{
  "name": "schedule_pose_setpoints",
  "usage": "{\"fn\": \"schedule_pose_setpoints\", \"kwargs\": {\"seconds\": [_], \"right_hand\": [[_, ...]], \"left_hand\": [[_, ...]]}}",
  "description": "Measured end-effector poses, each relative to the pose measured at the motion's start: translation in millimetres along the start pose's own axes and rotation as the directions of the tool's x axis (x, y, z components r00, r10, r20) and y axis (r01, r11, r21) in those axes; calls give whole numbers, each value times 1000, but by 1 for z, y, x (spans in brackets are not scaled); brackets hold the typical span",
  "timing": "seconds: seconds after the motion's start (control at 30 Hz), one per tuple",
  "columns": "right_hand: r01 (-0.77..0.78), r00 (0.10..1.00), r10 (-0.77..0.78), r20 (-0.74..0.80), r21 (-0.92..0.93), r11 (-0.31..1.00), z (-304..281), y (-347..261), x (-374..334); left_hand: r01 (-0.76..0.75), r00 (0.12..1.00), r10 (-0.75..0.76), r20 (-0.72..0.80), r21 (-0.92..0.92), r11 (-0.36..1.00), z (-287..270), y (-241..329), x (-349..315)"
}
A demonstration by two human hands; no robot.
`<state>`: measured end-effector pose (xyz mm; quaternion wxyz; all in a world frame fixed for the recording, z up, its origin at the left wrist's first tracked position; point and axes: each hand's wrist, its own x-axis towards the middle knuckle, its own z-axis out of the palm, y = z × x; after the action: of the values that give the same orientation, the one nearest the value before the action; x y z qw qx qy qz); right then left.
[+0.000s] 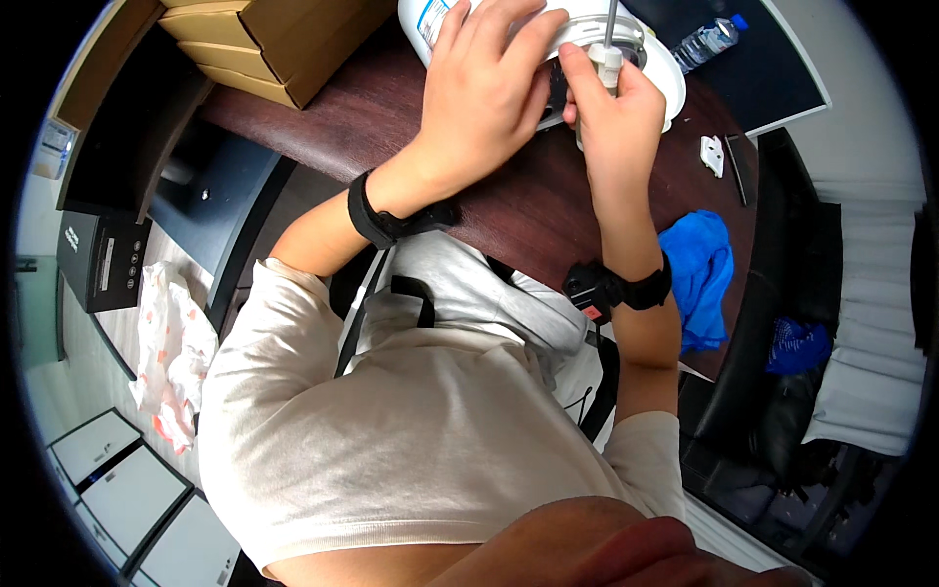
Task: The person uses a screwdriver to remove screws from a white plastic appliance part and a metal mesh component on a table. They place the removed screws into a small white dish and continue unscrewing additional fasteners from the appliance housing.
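At the far edge of the view stands a white rounded container (412,24) with a blue-edged label and a pale rim. My left hand (486,93) rests on it, fingers stretched and apart. Just right of that, my right hand (621,122) is closed around a slim white piece with a grey rod (610,27) rising from it; its exact kind is unclear. A white round plate-like part (670,83) shows behind the right hand. Something dark lies between the two hands, mostly covered by fingers.
The dark red-brown table (533,210) bears a brown cardboard box (284,49) at the far left. On the right are a water bottle (709,44), a small white plastic piece (712,155), a dark slim object (736,168) and a blue cloth (699,274). A black sofa (729,411) stands beyond.
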<state>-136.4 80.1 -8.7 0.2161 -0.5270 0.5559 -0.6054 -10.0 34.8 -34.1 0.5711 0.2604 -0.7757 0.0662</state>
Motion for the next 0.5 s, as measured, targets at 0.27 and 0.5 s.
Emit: {"fn": "schedule_pose_setpoints", "kwargs": {"seconds": [0.27,0.5], "right_hand": [[-211,977,201,64,248,945,-1,-5,-6],[-270,960,219,177,355,895,3,-1,-8]], "left_hand": [[70,997,-69,-31,22,997,5,12,-10],[59,998,-58,-35,22,998,2,10,-14]]}}
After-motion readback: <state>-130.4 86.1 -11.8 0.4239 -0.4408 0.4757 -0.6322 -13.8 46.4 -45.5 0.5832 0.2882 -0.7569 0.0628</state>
